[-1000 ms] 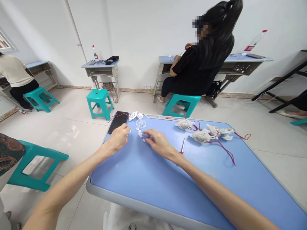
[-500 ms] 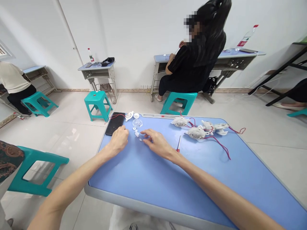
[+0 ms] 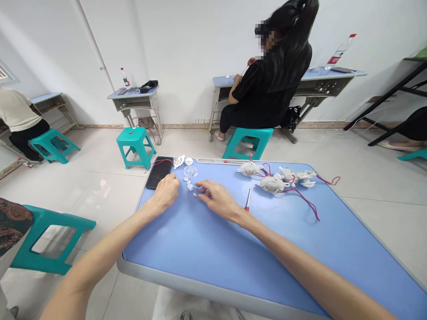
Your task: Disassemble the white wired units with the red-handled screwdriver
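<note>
My left hand (image 3: 167, 192) rests closed on the blue table (image 3: 213, 249), beside the black phone (image 3: 159, 172); whatever its fingers may hold is hidden. My right hand (image 3: 216, 195) hovers or rests with fingers apart, just right of several small white plastic parts (image 3: 190, 186). Beyond these lie a clear round plastic piece (image 3: 190, 171), a white disc (image 3: 188, 161) and a white part with red wire (image 3: 179, 162). Behind my right wrist is a screwdriver (image 3: 247, 200), its red handle partly covered.
White oval assemblies (image 3: 271, 184) with red wires lie at the table's far right. A long slot (image 3: 220, 161) runs along the far edge. Past the table are a teal stool (image 3: 133, 138), a small desk (image 3: 133, 92) and a seated person in black (image 3: 267, 93).
The whole view has shifted very slightly. Both hands and the parts on the table keep nearly the same places.
</note>
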### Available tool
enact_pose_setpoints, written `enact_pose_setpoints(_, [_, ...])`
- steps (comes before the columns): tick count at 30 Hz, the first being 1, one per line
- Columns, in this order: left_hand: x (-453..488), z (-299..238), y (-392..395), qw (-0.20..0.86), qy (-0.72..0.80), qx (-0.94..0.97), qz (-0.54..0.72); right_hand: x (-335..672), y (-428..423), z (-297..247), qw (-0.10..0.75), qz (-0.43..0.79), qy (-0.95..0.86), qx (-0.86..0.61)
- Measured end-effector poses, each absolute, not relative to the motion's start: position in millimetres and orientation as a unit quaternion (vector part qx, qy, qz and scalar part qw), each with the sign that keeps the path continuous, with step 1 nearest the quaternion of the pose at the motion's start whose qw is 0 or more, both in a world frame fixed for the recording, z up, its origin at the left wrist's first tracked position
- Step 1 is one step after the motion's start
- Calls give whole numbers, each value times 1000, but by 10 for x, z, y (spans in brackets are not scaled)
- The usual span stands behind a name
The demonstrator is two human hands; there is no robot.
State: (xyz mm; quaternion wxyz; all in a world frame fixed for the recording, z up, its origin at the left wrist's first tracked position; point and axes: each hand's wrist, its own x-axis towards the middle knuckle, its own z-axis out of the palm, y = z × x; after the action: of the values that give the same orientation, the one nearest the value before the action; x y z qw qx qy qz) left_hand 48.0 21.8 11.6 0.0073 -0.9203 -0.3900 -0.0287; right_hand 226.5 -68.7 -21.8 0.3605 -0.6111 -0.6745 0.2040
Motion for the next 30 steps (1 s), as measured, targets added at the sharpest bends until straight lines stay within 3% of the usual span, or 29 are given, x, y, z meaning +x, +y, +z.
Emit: enact_pose_setpoints(30, [353,116,217,63,-372,-924,-65,2257,-654,-172,368,212,-670,-609])
